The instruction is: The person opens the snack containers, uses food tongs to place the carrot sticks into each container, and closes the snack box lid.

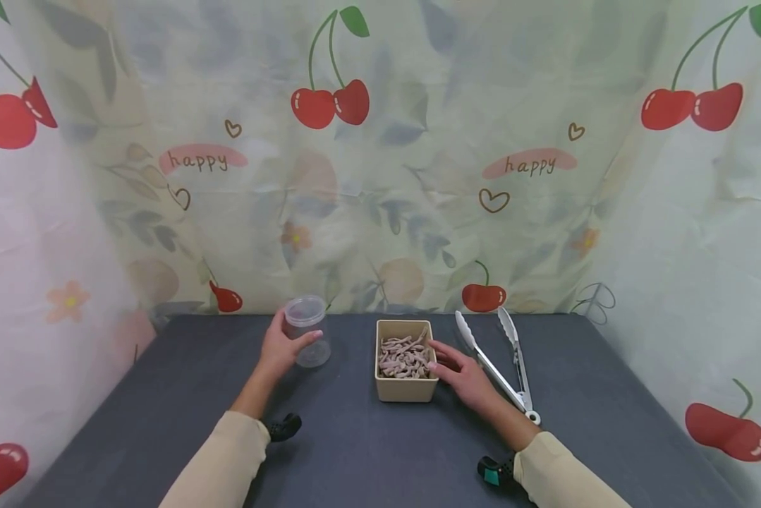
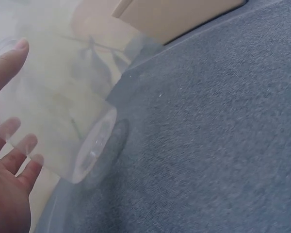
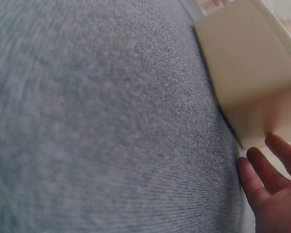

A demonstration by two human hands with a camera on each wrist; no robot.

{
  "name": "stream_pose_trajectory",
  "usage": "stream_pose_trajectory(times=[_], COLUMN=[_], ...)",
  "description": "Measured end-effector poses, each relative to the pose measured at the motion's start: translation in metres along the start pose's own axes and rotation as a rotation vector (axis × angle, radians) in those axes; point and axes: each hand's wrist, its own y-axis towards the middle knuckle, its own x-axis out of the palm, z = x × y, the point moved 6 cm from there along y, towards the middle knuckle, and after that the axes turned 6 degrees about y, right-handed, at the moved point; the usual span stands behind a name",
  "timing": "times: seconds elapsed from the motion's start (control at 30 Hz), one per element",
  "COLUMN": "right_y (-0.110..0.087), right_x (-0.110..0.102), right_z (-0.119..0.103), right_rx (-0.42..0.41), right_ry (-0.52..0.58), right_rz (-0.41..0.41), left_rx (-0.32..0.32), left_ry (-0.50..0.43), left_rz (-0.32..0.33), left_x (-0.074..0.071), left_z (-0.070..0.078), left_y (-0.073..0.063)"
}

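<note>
- Pinching clear plastic jar [image 1: 314,354], upright and left of beige box [image 1: 405,391], between left hand's [image 1: 282,348] thumb and fingers
- Touching box's right wall, longer front to back, with spread right hand [image 1: 465,379]

free gap between jar [image 1: 312,327] and box [image 1: 404,391], tongs [image 1: 497,374] blocking right

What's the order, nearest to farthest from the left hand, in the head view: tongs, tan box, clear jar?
From the left hand:
1. Clear jar: in its grasp.
2. Tan box: to its right, mid-table.
3. Tongs: farther right, beyond the box.
</note>
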Motion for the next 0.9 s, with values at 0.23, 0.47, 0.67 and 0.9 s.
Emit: stream_pose_trajectory(times=[0.23, 0.47, 0.67, 0.9], right_y=[0.0, -0.001, -0.002, -0.001], right_x=[0.0, 0.0, 0.0, 0.0], right_z=[-0.001, -0.001, 0.0, 0.0], right_rx=[-0.01, -0.007, 0.002, -0.004], right_ry=[0.007, -0.002, -0.011, -0.025], right_rz=[0.001, 0.0, -0.005, -0.011], left_rx=[0.024, 0.04, 0.046, 0.045], left_ry=[-0.01, -0.033, -0.046, -0.053], left_rz=[-0.013, -0.04, -0.017, 0.01], left_x=[0.009, 0.023, 0.034, 0.043], left_z=[0.004, 0.007, 0.009, 0.009], left_y=[-0.004, -0.008, -0.016, -0.021])
